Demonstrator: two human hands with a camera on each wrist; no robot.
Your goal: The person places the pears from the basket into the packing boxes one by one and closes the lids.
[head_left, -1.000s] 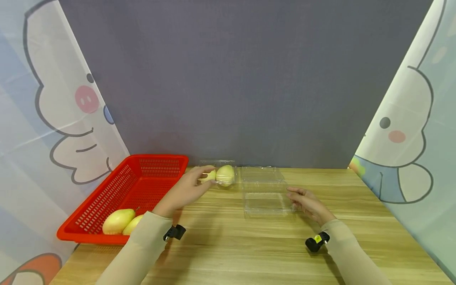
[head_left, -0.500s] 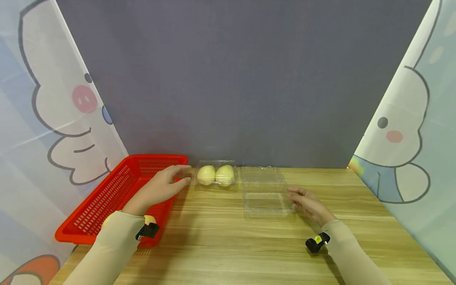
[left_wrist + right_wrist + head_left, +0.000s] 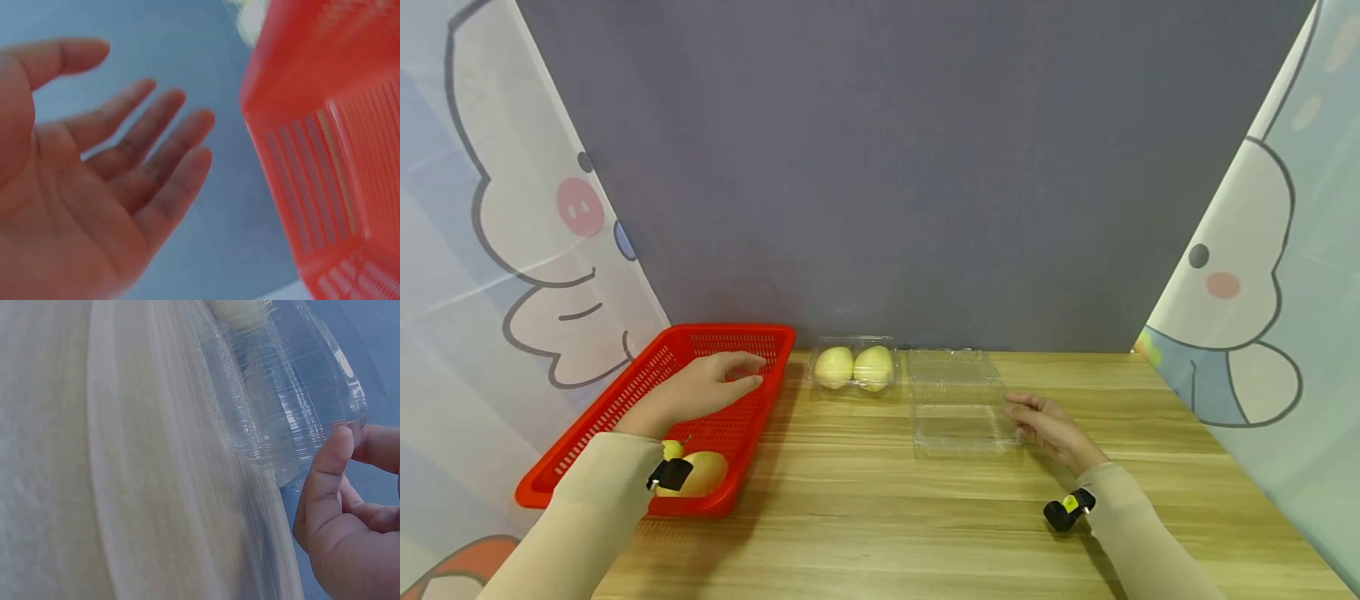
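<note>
My left hand [image 3: 700, 390] hovers over the red plastic basket [image 3: 741, 423], fingers loosely extended and nothing in them. In the left wrist view its palm and spread fingers [image 3: 181, 181] show beside the basket's slotted wall. Beneath the left forearm, two yellow-green pears [image 3: 706, 475] lie at the near end of the basket, partly covered by the wrist. On the right, an open clear plastic clamshell box [image 3: 962, 427] lies on the table with its lid folded back. My right hand [image 3: 1051, 429] pinches its right rim between thumb and fingertips, as the right wrist view shows.
A second clear clamshell box [image 3: 855, 340] holding two pears [image 3: 835, 368] stands at the back, between the basket and the open box. A grey panel [image 3: 880, 175] rises behind the wooden table [image 3: 865, 517], with cartoon-printed sheets at both sides.
My left hand has moved left and back from the pear-filled box to over the basket, uncovering both pears in that box. The right hand has stayed at the open box's rim.
</note>
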